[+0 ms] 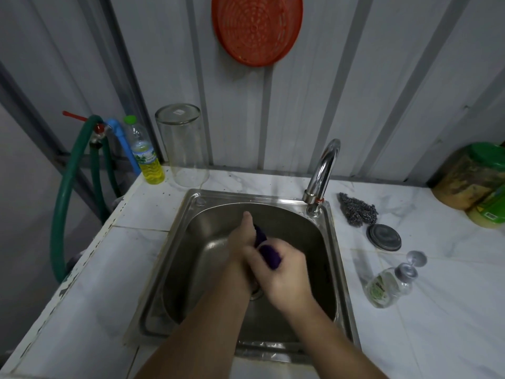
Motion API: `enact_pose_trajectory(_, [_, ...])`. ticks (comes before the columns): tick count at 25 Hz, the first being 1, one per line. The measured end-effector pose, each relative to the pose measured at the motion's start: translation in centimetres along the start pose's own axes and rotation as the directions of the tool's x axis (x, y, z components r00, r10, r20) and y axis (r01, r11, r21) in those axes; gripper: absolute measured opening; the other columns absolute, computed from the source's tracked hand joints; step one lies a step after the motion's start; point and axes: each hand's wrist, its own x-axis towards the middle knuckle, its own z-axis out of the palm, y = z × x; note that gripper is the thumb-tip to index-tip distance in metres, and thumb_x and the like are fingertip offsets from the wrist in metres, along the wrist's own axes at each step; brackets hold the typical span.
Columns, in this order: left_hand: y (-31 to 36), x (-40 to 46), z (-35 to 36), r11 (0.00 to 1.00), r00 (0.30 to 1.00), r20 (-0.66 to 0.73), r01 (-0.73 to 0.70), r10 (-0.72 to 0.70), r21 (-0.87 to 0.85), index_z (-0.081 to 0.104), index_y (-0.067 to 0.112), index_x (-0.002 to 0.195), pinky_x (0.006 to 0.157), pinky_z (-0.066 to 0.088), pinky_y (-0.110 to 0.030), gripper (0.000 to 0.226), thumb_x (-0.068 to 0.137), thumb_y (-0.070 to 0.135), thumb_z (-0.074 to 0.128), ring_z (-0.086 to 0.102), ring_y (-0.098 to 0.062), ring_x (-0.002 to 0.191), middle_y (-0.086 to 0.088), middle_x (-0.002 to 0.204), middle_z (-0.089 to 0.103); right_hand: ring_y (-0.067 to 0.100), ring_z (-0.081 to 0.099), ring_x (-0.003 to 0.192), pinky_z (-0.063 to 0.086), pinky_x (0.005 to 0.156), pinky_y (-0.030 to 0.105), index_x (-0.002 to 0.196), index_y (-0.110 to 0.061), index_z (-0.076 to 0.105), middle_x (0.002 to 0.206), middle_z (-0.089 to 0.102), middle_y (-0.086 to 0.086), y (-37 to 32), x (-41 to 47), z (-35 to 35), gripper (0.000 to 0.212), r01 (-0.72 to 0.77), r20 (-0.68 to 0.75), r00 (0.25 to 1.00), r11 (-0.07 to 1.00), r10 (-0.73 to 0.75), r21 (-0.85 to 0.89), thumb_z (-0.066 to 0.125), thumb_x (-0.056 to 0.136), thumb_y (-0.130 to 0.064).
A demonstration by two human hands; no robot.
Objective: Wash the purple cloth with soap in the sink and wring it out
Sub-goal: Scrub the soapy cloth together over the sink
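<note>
Both hands, left (240,247) and right (284,272), grip the rolled purple cloth (266,248) mid-sink (191,214); tap (323,170) back right, basin walls well apart from hands

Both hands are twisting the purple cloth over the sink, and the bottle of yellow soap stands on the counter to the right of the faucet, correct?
Not quite. The head view shows the bottle of yellow soap at the counter's back left corner, left of the faucet, beside the clear jar. The rest holds: the left hand and right hand both grip the purple cloth over the sink.
</note>
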Motion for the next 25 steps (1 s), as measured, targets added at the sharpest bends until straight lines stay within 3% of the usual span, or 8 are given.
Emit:
enact_pose_trajectory(3, [-1.3, -1.2, 0.5, 0.998, 0.99, 0.141, 0.017, -0.009, -0.06, 0.056, 0.012, 0.066, 0.061, 0.051, -0.03, 0.044, 0.098, 0.041, 0.051, 0.058, -0.018, 0.054, -0.01, 0.065, 0.052, 0.019, 0.062, 0.054, 0.051, 0.054, 0.035, 0.063, -0.019, 0.058, 0.051, 0.058, -0.003, -0.4, 2.0, 0.1, 0.05, -0.155, -0.226, 0.97, 0.945, 0.09, -0.288, 0.059, 0.088, -0.062])
enact_pose_trajectory(6, [-1.7, -1.9, 2.1, 1.0, 0.994, 0.111, 0.011, -0.011, 0.003, 0.071, 0.008, 0.079, 0.068, 0.061, -0.037, 0.033, 0.093, 0.035, 0.059, 0.072, -0.025, 0.067, -0.013, 0.072, 0.073, 0.029, 0.07, 0.074, 0.051, 0.064, 0.032, 0.071, -0.017, 0.066, 0.069, 0.068, 0.004, -1.0, 6.0, -2.1, 0.044, -0.495, -0.295, 0.854, 0.844, 0.428, -0.207, 0.053, 0.098, -0.049])
enact_pose_trajectory(12, [-1.3, -2.3, -0.8, 0.982, 0.964, 0.212, -0.179, 0.163, 0.06, 0.063, 0.022, 0.087, 0.056, 0.053, -0.022, 0.028, 0.098, 0.039, 0.045, 0.069, -0.008, 0.067, 0.006, 0.072, 0.073, 0.028, 0.064, 0.055, 0.052, 0.051, 0.04, 0.063, -0.025, 0.056, 0.051, 0.061, 0.003, -1.0, 1.1, 1.7, 0.048, -0.068, -0.207, 0.978, 0.951, 0.004, -0.301, 0.046, 0.091, -0.062])
enact_pose_trajectory(15, [-1.5, -2.5, 0.9, 1.0, 0.991, 0.132, -0.013, 0.012, 0.007, 0.063, 0.013, 0.074, 0.049, 0.049, -0.024, 0.029, 0.096, 0.029, 0.054, 0.061, -0.018, 0.05, -0.006, 0.06, 0.062, 0.034, 0.069, 0.075, 0.056, 0.072, 0.039, 0.068, -0.017, 0.064, 0.072, 0.072, 0.011, 0.0, 5.1, -1.0, 0.049, -0.357, -0.277, 0.919, 0.892, 0.282, -0.278, 0.047, 0.097, -0.054])
enact_pose_trajectory(17, [-1.7, -2.8, 1.8, 0.999, 0.994, 0.102, 0.048, -0.049, 0.011, 0.067, 0.009, 0.081, 0.06, 0.056, -0.031, 0.029, 0.096, 0.032, 0.057, 0.067, -0.024, 0.06, -0.009, 0.065, 0.068, 0.033, 0.069, 0.08, 0.055, 0.077, 0.037, 0.076, -0.014, 0.067, 0.079, 0.073, 0.012, 0.8, 5.8, -2.5, 0.047, -0.472, -0.271, 0.872, 0.846, 0.407, -0.248, 0.048, 0.101, -0.048])
enact_pose_trajectory(21, [-0.3, -1.1, 0.9, 0.998, 0.997, -0.042, -0.058, 0.059, 0.017, 0.054, 0.01, 0.066, 0.049, 0.044, -0.026, 0.035, 0.099, 0.022, 0.052, 0.053, -0.024, 0.062, -0.007, 0.062, 0.054, 0.015, 0.066, 0.054, 0.054, 0.055, 0.032, 0.066, -0.021, 0.065, 0.052, 0.066, 0.0, 0.7, 2.0, 1.1, 0.053, -0.274, -0.278, 0.935, 0.948, 0.223, -0.161, 0.046, 0.087, -0.066])
enact_pose_trajectory(23, [-0.3, -1.3, 1.2, 0.999, 0.999, -0.027, -0.036, 0.037, 0.025, 0.054, 0.009, 0.065, 0.04, 0.043, -0.02, 0.038, 0.099, 0.025, 0.051, 0.055, -0.025, 0.057, -0.008, 0.06, 0.055, 0.017, 0.068, 0.057, 0.056, 0.058, 0.033, 0.068, -0.022, 0.067, 0.055, 0.068, 0.0, 0.9, 2.6, 1.0, 0.052, -0.291, -0.313, 0.923, 0.939, 0.224, -0.185, 0.045, 0.086, -0.066])
enact_pose_trajectory(25, [-1.6, -2.3, 1.6, 0.997, 0.994, 0.086, 0.068, -0.066, -0.024, 0.064, 0.007, 0.076, 0.06, 0.06, -0.03, 0.036, 0.095, 0.036, 0.054, 0.068, -0.03, 0.063, -0.014, 0.068, 0.067, 0.027, 0.071, 0.071, 0.058, 0.071, 0.038, 0.073, -0.016, 0.069, 0.069, 0.072, 0.006, 1.1, 4.9, -1.2, 0.052, -0.412, -0.291, 0.893, 0.884, 0.344, -0.219, 0.046, 0.095, -0.056])
